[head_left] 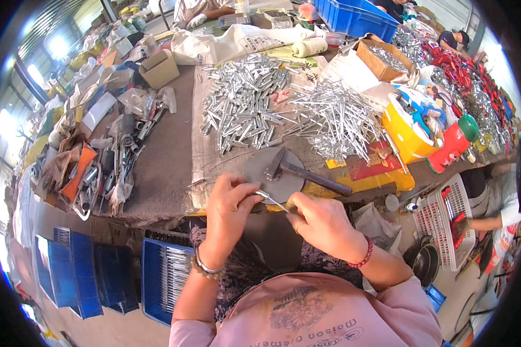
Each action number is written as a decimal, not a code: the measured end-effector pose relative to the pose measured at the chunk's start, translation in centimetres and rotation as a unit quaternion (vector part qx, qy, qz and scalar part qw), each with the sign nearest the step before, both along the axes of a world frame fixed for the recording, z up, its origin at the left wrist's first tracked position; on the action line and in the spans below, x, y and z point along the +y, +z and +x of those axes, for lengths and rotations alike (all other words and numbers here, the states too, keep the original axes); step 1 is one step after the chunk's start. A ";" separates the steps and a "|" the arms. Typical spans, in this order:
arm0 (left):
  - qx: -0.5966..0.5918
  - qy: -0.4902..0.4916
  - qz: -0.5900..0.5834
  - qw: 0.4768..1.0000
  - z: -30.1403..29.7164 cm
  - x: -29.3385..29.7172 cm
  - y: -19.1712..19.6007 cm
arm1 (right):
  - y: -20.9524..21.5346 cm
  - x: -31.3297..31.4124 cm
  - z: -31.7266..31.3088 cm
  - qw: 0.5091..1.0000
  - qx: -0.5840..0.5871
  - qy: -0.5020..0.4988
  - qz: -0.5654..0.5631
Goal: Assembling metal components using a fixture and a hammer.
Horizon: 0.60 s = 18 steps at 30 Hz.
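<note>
Over the near table edge, my left hand (227, 202) pinches a short silvery metal sleeve (263, 194) between thumb and fingers. My right hand (325, 224) is closed on a thin metal rod (280, 205), whose far end meets the sleeve. Whether the rod sits inside it, I cannot tell. Just beyond my hands, a hammer (315, 176) lies across a round grey metal plate (259, 169). Behind the plate is a heap of short metal sleeves (240, 101), and to its right a heap of long thin rods (344, 118).
A yellow container (404, 136) and a red bottle with a green cap (448, 144) stand at the right. Tools and bags (92, 173) crowd the left. Below the table, a blue crate (150, 277) holds metal rods. A white basket (431, 217) sits near another person's arm (486, 224).
</note>
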<state>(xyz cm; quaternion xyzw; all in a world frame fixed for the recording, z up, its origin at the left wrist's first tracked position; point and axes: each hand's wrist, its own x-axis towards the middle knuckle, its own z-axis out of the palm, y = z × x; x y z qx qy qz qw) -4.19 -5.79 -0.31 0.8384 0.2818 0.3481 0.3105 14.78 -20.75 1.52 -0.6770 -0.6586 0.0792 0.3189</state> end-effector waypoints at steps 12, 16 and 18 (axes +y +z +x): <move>-0.214 0.054 -0.452 0.865 -0.3 -5.8 -0.9 | -0.7 -1.2 -2.6 0.924 0.338 0.016 -0.177; -0.235 0.059 -0.480 0.843 -1.3 -5.9 -1.0 | -1.0 -1.1 -4.0 0.955 0.267 0.040 -0.126; -0.261 0.075 -0.468 0.841 -2.2 -6.0 -0.9 | -0.9 -0.7 -4.9 0.962 0.246 0.058 -0.106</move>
